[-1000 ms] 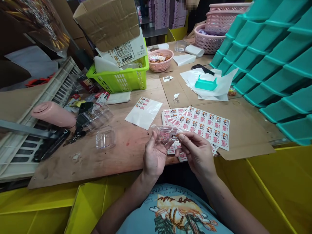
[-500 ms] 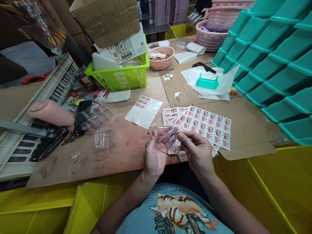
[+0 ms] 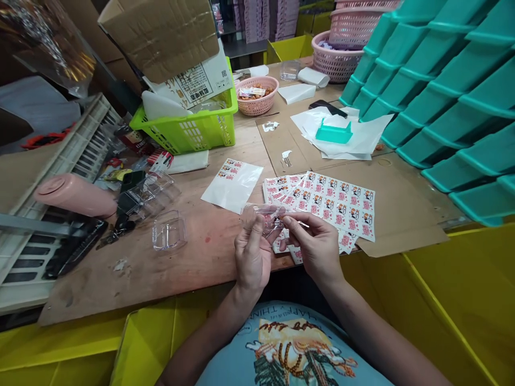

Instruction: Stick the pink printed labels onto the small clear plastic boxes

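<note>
My left hand (image 3: 253, 254) is closed round a small clear plastic box (image 3: 250, 212), its thumb lying across the near face. A sticker (image 3: 269, 222) with pink print shows at that face, partly behind the thumb. At the sticker's right end, the thumb and forefinger of my right hand (image 3: 316, 241) are pinched together; whether this end is stuck down I cannot tell. Fanned sticker sheets (image 3: 336, 201) lie just beyond and under my right hand. A mostly bare backing sheet (image 3: 237, 190) with several stickers is beyond my left hand. Another clear box (image 3: 169, 230) sits on the table to the left.
A lime-green basket (image 3: 189, 131) holding cardboard stands at the back left, beside a pink basket (image 3: 257, 102) of wrapped pieces. Stacked teal trays (image 3: 446, 118) rise at the right. A pink bottle (image 3: 74, 195) lies at the left; a small teal piece (image 3: 333, 132) rests on white paper.
My left thumb has come over the box's face, covering part of the sticker. Both hands moved slightly left and the view shifted. The other person's hand at the back is out of sight.
</note>
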A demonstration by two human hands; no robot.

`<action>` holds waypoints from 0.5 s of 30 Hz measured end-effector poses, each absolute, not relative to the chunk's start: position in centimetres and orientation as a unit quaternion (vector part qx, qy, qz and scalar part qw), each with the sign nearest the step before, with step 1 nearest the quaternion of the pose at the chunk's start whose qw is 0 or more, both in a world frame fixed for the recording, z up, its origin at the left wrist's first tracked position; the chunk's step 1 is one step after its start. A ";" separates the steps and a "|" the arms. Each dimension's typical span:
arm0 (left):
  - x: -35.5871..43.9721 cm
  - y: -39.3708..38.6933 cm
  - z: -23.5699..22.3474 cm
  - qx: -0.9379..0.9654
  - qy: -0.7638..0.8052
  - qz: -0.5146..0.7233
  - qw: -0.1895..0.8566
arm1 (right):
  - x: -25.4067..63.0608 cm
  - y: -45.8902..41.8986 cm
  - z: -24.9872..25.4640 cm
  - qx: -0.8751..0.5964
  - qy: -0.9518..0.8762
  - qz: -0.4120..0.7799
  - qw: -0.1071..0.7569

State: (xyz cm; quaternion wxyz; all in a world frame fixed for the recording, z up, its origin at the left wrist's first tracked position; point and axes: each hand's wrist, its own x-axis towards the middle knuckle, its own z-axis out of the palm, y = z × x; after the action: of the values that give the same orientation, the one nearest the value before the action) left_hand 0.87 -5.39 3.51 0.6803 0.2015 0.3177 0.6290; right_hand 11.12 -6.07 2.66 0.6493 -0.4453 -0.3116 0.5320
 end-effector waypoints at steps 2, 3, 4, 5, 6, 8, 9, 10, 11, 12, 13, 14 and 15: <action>0.9 -5.4 3.4 0.190 0.330 0.637 0.670 | 11.0 -6.0 2.6 -0.445 -0.312 0.535 0.647; 0.9 -5.4 3.3 0.186 0.333 0.640 0.667 | 11.0 -6.0 2.6 -0.445 -0.313 0.535 0.646; 1.0 -5.4 3.3 0.186 0.335 0.643 0.663 | 11.1 -6.0 2.5 -0.445 -0.313 0.535 0.647; 1.0 -5.4 3.3 0.192 0.336 0.644 0.659 | 11.2 -6.0 2.5 -0.446 -0.313 0.532 0.649; 1.1 -5.5 3.3 0.202 0.337 0.645 0.656 | 11.3 -6.1 2.4 -0.448 -0.313 0.528 0.650; 1.3 -5.8 3.4 0.225 0.334 0.642 0.653 | 11.7 -6.4 2.4 -0.460 -0.321 0.506 0.655; 1.6 -6.0 3.4 0.234 0.332 0.639 0.653 | 12.0 -6.6 2.4 -0.471 -0.330 0.486 0.658; 1.8 -6.3 3.5 0.242 0.330 0.634 0.656 | 12.3 -6.9 2.4 -0.483 -0.342 0.462 0.660; 2.1 -6.6 3.5 0.249 0.326 0.628 0.661 | 12.6 -7.3 2.5 -0.496 -0.356 0.435 0.662; 2.5 -7.0 3.6 0.257 0.322 0.622 0.665 | 12.9 -7.8 2.6 -0.507 -0.371 0.408 0.663; 2.8 -7.4 3.7 0.266 0.318 0.616 0.670 | 13.2 -8.3 2.7 -0.515 -0.384 0.381 0.665; 3.2 -7.8 3.8 0.274 0.315 0.610 0.674 | 13.6 -8.8 2.7 -0.521 -0.395 0.358 0.667; 3.6 -8.2 4.0 0.281 0.311 0.605 0.677 | 14.0 -9.4 2.8 -0.524 -0.404 0.340 0.668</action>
State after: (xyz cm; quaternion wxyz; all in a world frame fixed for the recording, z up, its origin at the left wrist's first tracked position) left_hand 3.59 -8.24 3.98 0.6772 0.2809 0.3112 0.6047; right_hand 13.96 -9.35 2.80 0.6681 -0.5245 -0.4037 0.3400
